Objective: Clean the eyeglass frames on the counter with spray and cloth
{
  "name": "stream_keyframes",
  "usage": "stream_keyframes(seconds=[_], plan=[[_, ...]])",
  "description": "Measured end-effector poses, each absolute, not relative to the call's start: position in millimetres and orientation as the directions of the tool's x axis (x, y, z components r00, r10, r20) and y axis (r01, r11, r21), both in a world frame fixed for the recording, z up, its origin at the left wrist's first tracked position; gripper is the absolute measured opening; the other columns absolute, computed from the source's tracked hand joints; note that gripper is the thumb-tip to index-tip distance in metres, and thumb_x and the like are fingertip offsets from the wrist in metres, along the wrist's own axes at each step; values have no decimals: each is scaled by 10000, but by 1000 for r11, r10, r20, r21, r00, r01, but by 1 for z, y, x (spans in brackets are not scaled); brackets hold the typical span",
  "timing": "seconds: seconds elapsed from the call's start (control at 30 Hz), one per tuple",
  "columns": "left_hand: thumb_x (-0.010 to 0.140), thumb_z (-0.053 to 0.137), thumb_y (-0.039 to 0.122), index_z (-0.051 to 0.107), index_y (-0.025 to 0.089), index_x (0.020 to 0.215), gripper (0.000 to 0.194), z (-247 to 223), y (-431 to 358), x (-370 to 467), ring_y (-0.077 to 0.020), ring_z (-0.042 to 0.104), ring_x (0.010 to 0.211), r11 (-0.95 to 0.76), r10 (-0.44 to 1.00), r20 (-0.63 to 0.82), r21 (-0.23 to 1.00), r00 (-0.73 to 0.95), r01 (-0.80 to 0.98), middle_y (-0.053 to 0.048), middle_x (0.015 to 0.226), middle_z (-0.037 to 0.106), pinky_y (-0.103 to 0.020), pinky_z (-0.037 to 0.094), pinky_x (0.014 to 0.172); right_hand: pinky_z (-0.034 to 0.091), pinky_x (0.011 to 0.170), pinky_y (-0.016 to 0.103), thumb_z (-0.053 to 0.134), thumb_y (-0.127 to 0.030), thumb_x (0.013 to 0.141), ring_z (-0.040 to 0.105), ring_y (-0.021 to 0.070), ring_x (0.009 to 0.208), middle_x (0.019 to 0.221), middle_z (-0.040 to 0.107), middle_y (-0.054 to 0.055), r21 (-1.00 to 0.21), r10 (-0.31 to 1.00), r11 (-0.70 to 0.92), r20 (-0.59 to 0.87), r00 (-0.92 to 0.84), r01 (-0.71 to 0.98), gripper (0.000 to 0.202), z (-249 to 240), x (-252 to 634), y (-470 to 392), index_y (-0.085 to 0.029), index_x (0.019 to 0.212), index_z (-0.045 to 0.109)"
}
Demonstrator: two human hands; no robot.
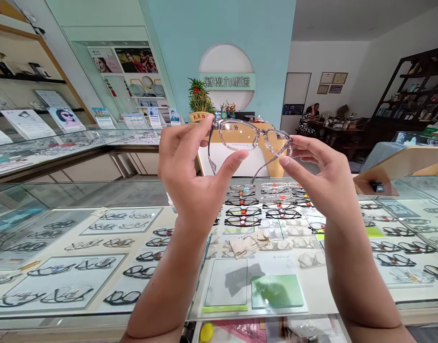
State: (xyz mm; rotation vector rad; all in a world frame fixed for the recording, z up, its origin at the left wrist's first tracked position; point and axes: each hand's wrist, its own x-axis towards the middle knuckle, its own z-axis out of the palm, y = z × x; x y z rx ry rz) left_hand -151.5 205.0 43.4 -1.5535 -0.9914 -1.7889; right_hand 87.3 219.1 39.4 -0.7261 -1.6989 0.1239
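A pair of eyeglasses [260, 132] with a clear frame is held up in front of the camera above the glass counter, its temples unfolded. My left hand [199, 166] holds the left end of the frame at its upper corner, with the thumb near the lower rim of the left lens. The fingers and thumb of my right hand [317, 171] pinch the right end by the hinge. Below the hands, a beige cloth [249, 244] lies crumpled on the counter, behind a green pad [278, 291].
Rows of eyeglasses [243, 211] fill the glass display counter [168, 312]. More counters with upright cards [66, 119] stand at the left. At the back right a person [310, 119] sits by a dark table. A wooden stand [404, 164] is at the right.
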Motion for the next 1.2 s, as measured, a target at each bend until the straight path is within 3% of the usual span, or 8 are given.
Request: stream_keyframes(seconds=[0.23, 0.53, 0.77, 0.97, 1.1, 1.2], plan=[[938, 802, 706, 765, 313, 1352, 571, 42, 211, -154, -300, 731, 1071, -626, 33, 988, 140, -152, 768, -99, 1200, 725, -535, 666, 924, 657, 993, 521, 817, -504, 965, 775, 279, 1065, 1200, 833, 93, -513, 593, 743, 802, -68, 429, 396, 41, 82, 216, -267, 1282, 801], [904, 807, 750, 762, 372, 1367, 599, 44, 212, -160, -309, 708, 1147, -631, 84, 990, 144, -118, 762, -95, 1236, 717, -524, 656, 976, 650, 965, 514, 822, -467, 948, 782, 274, 1035, 1197, 847, 88, -551, 648, 714, 754, -109, 433, 389, 39, 83, 219, -254, 1273, 810], [837, 896, 704, 783, 390, 1356, 617, 44, 213, -162, -346, 684, 1236, -762, 135, 980, 198, -148, 616, -86, 1263, 705, -531, 620, 1003, 628, 1011, 547, 837, -459, 930, 774, 281, 1072, 1214, 836, 84, -576, 667, 699, 740, -93, 424, 393, 41, 82, 219, -259, 1266, 796], [830, 901, 722, 757, 371, 1391, 678, 36, 230, -166, -346, 735, 1228, -811, 258, 949, 315, -182, 492, -48, 1322, 753, -514, 611, 948, 629, 1023, 510, 855, -463, 927, 732, 298, 1211, 1309, 755, 87, -432, 456, 799, 889, 45, 418, 480, 40, 78, 223, -318, 1360, 706], [855, 896, 699, 748, 368, 1400, 654, 31, 243, -167, -322, 770, 1196, -823, 363, 917, 399, -165, 405, -53, 1346, 779, -477, 647, 925, 623, 1003, 532, 863, -428, 925, 706, 310, 1202, 1300, 689, 94, -311, 296, 836, 949, 106, 453, 493, 38, 74, 223, -315, 1370, 682], [859, 905, 674, 767, 336, 1366, 625, 30, 247, -165, -287, 793, 1145, -825, 409, 897, 441, -165, 352, -67, 1307, 801, -433, 663, 937, 625, 983, 536, 864, -456, 933, 691, 310, 1187, 1288, 676, 83, -285, 255, 828, 958, 128, 484, 479, 39, 73, 222, -362, 1366, 683]])
